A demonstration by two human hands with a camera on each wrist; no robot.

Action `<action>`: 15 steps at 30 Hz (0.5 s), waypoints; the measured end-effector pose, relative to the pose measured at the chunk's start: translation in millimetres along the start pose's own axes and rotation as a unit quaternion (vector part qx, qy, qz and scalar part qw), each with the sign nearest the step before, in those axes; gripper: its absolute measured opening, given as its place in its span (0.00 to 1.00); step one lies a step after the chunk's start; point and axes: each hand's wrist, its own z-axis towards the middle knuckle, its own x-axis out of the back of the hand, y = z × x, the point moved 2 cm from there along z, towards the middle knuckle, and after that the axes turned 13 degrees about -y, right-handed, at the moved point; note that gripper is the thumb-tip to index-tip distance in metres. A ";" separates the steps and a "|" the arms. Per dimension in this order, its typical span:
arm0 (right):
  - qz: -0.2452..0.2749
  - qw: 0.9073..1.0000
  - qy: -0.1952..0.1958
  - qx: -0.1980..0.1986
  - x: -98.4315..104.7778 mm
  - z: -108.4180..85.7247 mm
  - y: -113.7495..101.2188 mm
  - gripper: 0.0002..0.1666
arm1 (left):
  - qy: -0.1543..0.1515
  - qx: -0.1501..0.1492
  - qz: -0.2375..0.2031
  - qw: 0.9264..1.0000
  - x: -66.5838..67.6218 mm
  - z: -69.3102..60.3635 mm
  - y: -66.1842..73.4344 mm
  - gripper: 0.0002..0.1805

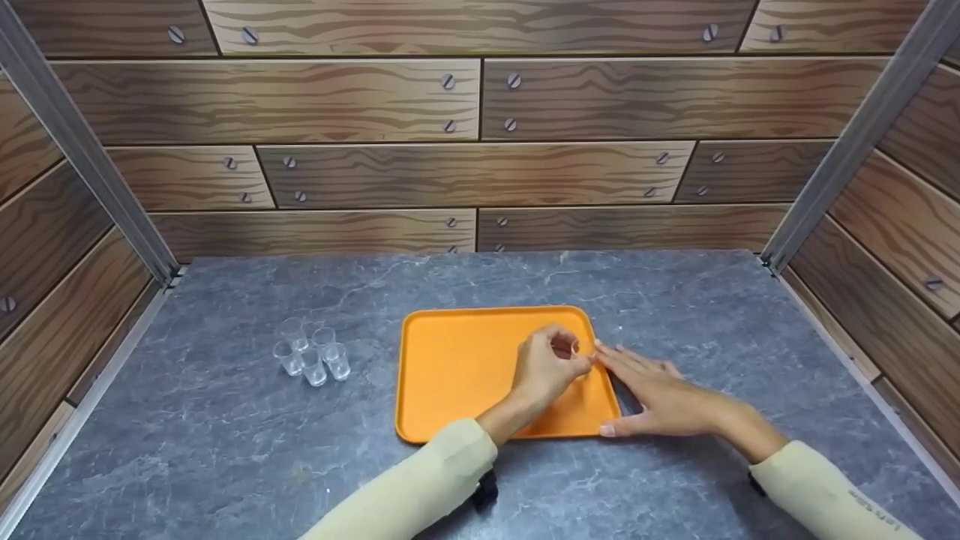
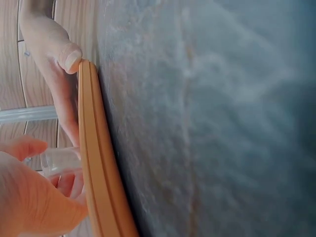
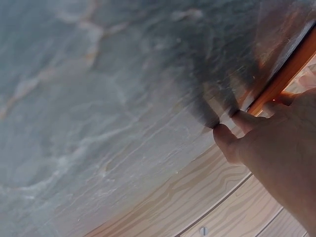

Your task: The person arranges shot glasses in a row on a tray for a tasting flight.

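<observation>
My left hand is over the right part of an orange tray, fingers curled around a small clear plastic cup. In the head view only a bit of that cup's rim shows between thumb and fingers. The right hand lies at the tray's right side, its fingertips touching the rim and its thumb at the near right corner. In the right wrist view, some of the right hand's fingertips rest on the table beside the tray edge.
Several small clear cups stand in a close cluster on the grey marbled table, left of the tray. Wood-patterned walls with metal corner posts enclose the table at the back and sides.
</observation>
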 end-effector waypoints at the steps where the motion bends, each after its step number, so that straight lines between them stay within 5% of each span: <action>1: -0.001 1.000 0.001 -0.001 0.4 -0.4 0.4 0.68 | 0.000 0.001 0.000 1.000 -0.8 0.9 0.2 0.15; 15: 0.003 1.000 0.001 0.000 0.5 -3.1 -0.1 0.67 | -0.012 0.005 0.021 1.000 -8.1 4.8 2.3 0.13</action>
